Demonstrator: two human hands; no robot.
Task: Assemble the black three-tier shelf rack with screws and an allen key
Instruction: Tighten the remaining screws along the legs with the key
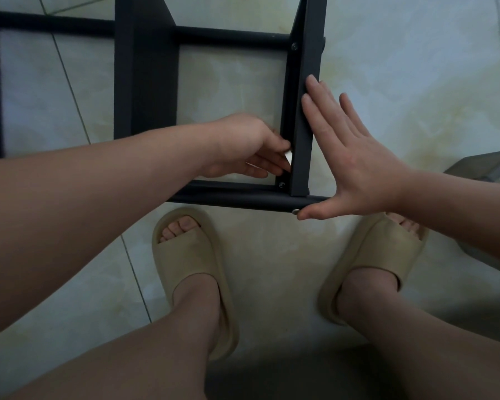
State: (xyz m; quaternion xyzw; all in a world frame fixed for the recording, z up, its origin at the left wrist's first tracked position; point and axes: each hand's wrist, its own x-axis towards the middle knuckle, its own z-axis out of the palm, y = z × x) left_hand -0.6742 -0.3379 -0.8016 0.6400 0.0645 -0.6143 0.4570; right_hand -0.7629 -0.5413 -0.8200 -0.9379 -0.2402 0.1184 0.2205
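The black shelf rack [145,82] lies on its side on the tiled floor, filling the upper half of the view. Its right-hand panel [308,111] stands on edge and meets a round black tube [243,197] near my feet. My right hand [355,157] presses flat against the panel's outer face, fingers straight, thumb at the tube's end by a silver screw [295,211]. My left hand [248,148] reaches inside the frame and pinches a small pale object [288,157] against the panel's inner side. A dark screw [281,184] sits in the corner below it.
My two feet in beige slides [194,272] stand on the pale tiles just below the frame. Another screw [294,46] shows higher up on the panel. A grey object [485,168] sits at the right edge.
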